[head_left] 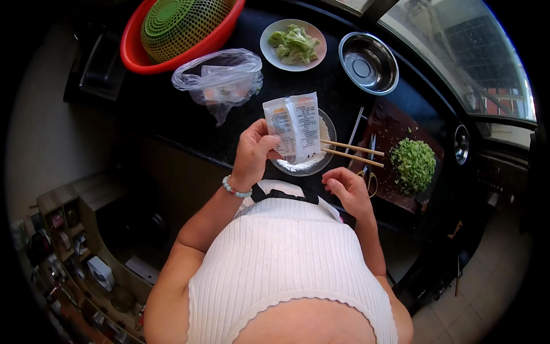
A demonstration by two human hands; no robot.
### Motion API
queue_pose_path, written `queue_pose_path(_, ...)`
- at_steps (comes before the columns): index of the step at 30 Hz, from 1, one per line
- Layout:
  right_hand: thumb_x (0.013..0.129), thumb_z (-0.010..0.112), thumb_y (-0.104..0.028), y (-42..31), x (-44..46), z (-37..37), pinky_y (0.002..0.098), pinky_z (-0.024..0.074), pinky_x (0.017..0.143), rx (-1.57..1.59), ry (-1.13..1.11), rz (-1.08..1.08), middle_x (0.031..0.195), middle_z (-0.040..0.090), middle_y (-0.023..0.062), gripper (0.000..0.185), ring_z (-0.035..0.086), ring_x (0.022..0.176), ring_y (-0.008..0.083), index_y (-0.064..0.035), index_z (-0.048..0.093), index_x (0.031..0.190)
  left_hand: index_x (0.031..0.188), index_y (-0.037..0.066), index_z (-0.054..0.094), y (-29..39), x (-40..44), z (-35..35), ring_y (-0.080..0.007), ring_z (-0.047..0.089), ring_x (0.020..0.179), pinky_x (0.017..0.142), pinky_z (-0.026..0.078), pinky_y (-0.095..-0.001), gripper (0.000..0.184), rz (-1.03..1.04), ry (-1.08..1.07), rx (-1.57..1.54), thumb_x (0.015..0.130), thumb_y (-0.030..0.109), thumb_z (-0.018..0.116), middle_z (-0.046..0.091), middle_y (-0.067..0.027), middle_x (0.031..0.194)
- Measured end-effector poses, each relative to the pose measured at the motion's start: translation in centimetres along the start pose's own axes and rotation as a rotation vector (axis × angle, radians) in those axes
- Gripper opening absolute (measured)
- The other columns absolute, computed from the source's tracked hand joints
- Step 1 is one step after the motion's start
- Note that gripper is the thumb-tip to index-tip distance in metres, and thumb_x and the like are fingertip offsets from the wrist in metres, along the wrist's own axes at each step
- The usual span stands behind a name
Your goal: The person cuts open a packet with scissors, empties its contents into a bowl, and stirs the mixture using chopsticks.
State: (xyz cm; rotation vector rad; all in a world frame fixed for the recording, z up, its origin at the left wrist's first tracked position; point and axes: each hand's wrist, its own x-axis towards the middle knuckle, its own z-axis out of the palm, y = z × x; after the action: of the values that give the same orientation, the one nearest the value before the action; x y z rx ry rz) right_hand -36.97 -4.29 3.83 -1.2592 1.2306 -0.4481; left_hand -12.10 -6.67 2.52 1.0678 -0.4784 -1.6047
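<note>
My left hand (pixel 253 153) holds a printed white packet (pixel 293 127) by its left edge, thumb on the front. The packet hangs over a glass bowl (pixel 327 161) with white powder (pixel 298 167) in it and hides much of the bowl. A pair of wooden chopsticks (pixel 358 149) rests in the bowl, pointing right. My right hand (pixel 348 191) is just below the chopsticks, apart from them, its fingers curled together; whether anything small is between the fingertips is hidden. Scissors (pixel 372 182) with yellow handles lie beside this hand.
Chopped greens (pixel 413 165) lie on a dark red board (pixel 395 117) at right. Along the back stand a steel bowl (pixel 368 63), a plate (pixel 270 55) of leafy pieces, a plastic bag (pixel 220 80) and a red basin (pixel 129 49) with a green strainer (pixel 180 28).
</note>
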Motion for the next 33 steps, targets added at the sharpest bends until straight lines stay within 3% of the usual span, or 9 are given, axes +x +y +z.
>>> queue_pose_path(4, 0.09, 0.056, -0.014, 4.6, 0.2, -1.5, 0.022, 0.048, 0.059, 0.16, 0.057, 0.217, 0.095, 0.061, 0.0075, 0.029, 0.058, 0.07, 0.0099, 0.0016, 0.055, 0.115, 0.095, -0.003, 0.054, 0.1, 0.0, 0.0, -0.0141, 0.065, 0.075, 0.061, 0.058, -0.0263, 0.014, 0.008, 0.004, -0.015, 0.082, 0.002, 0.051, 0.062, -0.0101, 0.09)
queue_pose_path(6, 0.089, 0.058, -0.013, 4.9, 1.1, -1.3, 0.0202, 0.049, 0.056, 0.36, 0.245, 0.081, 0.099, 0.056, 0.0064, 0.042, 0.056, 0.068, 0.0101, 0.0011, 0.047, 0.127, 0.095, -0.003, 0.054, 0.4, -0.1, -0.1, -0.0142, 0.065, 0.075, 0.061, 0.058, -0.0263, 0.014, 0.012, 0.002, -0.02, 0.082, 0.002, 0.051, 0.062, -0.0104, 0.089)
queue_pose_path(11, 0.088, 0.061, -0.011, 2.7, 5.0, -0.5, 0.019, 0.0464, 0.056, 0.618, 0.393, -0.309, 0.092, 0.052, 0.0026, 0.031, 0.053, 0.067, 0.0086, -0.0003, 0.055, 0.116, 0.094, -0.003, 0.053, 0.8, -0.4, -0.3, -0.0148, 0.065, 0.075, 0.061, 0.058, -0.0269, 0.013, 0.036, 0.032, 0.023, 0.083, 0.003, 0.051, 0.062, -0.0108, 0.089)
queue_pose_path(15, 0.085, 0.064, -0.012, 0.2, 6.0, 0.6, 0.0258, 0.0445, 0.059, -0.086, 0.117, -0.47, 0.084, 0.053, 0.0065, 0.01, 0.053, 0.068, 0.014, -0.0016, 0.065, 0.087, 0.093, -0.003, 0.053, 0.8, -0.5, -0.5, -0.015, 0.065, 0.075, 0.062, 0.059, -0.0273, 0.012, 0.069, 0.044, 0.049, 0.083, 0.003, 0.051, 0.062, -0.0109, 0.088)
queue_pose_path(18, 0.081, 0.066, -0.007, -2.3, 4.5, 0.6, 0.0278, 0.0433, 0.057, -0.398, 0.009, -0.458, 0.079, 0.053, 0.008, 0.008, 0.054, 0.068, 0.0173, -0.0003, 0.065, 0.084, 0.093, -0.003, 0.052, 1.1, -0.6, -0.4, -0.0149, 0.065, 0.074, 0.061, 0.059, -0.0274, 0.012, 0.078, 0.054, 0.025, 0.083, 0.003, 0.051, 0.062, -0.0109, 0.088)
queue_pose_path(24, 0.085, 0.062, -0.01, -1.0, 4.8, -1.1, 0.0236, 0.044, 0.053, 0.042, 0.372, -0.298, 0.074, 0.057, 0.0081, 0.012, 0.056, 0.059, 0.0134, 0.0015, 0.065, 0.084, 0.092, -0.003, 0.053, 1.2, -0.5, -0.8, -0.0149, 0.065, 0.074, 0.061, 0.058, -0.027, 0.011, 0.076, 0.052, 0.038, 0.083, 0.003, 0.051, 0.063, -0.0106, 0.087)
queue_pose_path(28, 0.086, 0.06, -0.006, -1.6, 4.8, 0.9, 0.0253, 0.0459, 0.057, -0.309, 0.039, -0.488, 0.078, 0.059, 0.0102, 0.009, 0.06, 0.066, 0.0179, 0.0013, 0.065, 0.088, 0.092, -0.002, 0.053, 1.3, -0.1, -0.7, -0.0142, 0.065, 0.073, 0.059, 0.058, -0.0262, 0.011, 0.063, 0.046, 0.02, 0.083, 0.004, 0.051, 0.063, -0.0101, 0.086)
queue_pose_path(31, 0.087, 0.059, -0.004, -0.6, 5.1, -0.4, 0.0224, 0.0469, 0.054, 0.03, 0.238, -0.221, 0.078, 0.059, 0.0097, 0.01, 0.061, 0.06, 0.0137, 0.0044, 0.062, 0.083, 0.092, -0.002, 0.053, 1.5, -0.3, -0.7, -0.0134, 0.064, 0.072, 0.059, 0.057, -0.0256, 0.011, 0.069, 0.051, 0.027, 0.083, 0.004, 0.051, 0.062, -0.0095, 0.086)
queue_pose_path(33, 0.087, 0.06, -0.007, -1.3, 5.8, -0.5, 0.0244, 0.0473, 0.058, -0.21, 0.311, -0.39, 0.08, 0.06, 0.0098, 0.01, 0.06, 0.066, 0.0154, 0.0029, 0.064, 0.086, 0.092, -0.002, 0.054, 1.7, -0.3, -0.6, -0.0129, 0.064, 0.072, 0.059, 0.057, -0.0253, 0.011, 0.069, 0.051, 0.053, 0.083, 0.004, 0.051, 0.062, -0.0091, 0.086)
